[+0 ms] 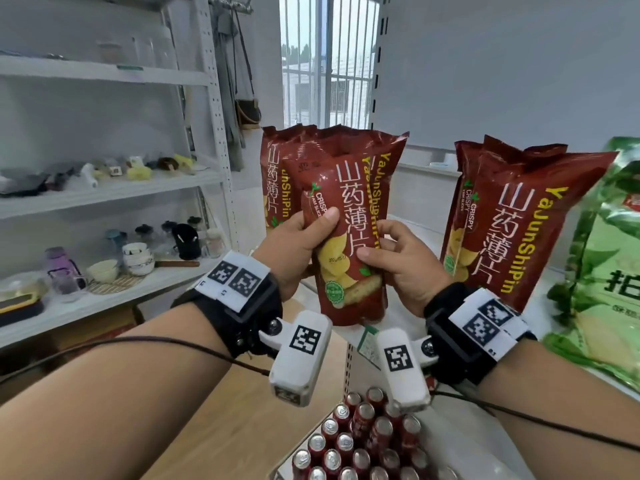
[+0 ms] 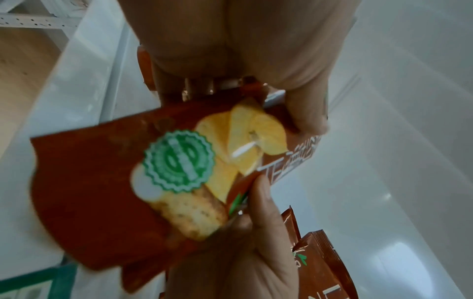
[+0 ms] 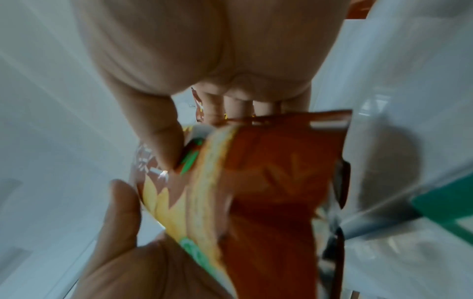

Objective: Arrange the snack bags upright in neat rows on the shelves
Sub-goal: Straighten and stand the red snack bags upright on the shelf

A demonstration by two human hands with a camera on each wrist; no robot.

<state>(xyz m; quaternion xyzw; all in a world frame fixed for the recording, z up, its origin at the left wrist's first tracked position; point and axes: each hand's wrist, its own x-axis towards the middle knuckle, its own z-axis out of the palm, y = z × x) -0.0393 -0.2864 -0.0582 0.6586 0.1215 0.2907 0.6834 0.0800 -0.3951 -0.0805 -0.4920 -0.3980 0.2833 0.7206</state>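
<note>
A red snack bag (image 1: 349, 209) of yam slices is held upright in front of the shelf by both hands. My left hand (image 1: 311, 237) grips its left side, thumb on the front. On the right side my right hand (image 1: 377, 240) pinches it between thumb and fingers. The left wrist view shows the bag (image 2: 102, 192) under my left hand (image 2: 256, 105). In the right wrist view my right hand (image 3: 202, 137) holds the bag (image 3: 268, 182). More red bags (image 1: 277, 174) stand behind it, and two more red bags (image 1: 502, 220) stand to the right.
A green snack bag (image 1: 606, 254) leans at the far right on the white shelf (image 1: 550, 282). Several red drink cans (image 1: 360, 441) fill the shelf below. A white rack (image 1: 104, 199) with bowls, cups and small items stands to the left.
</note>
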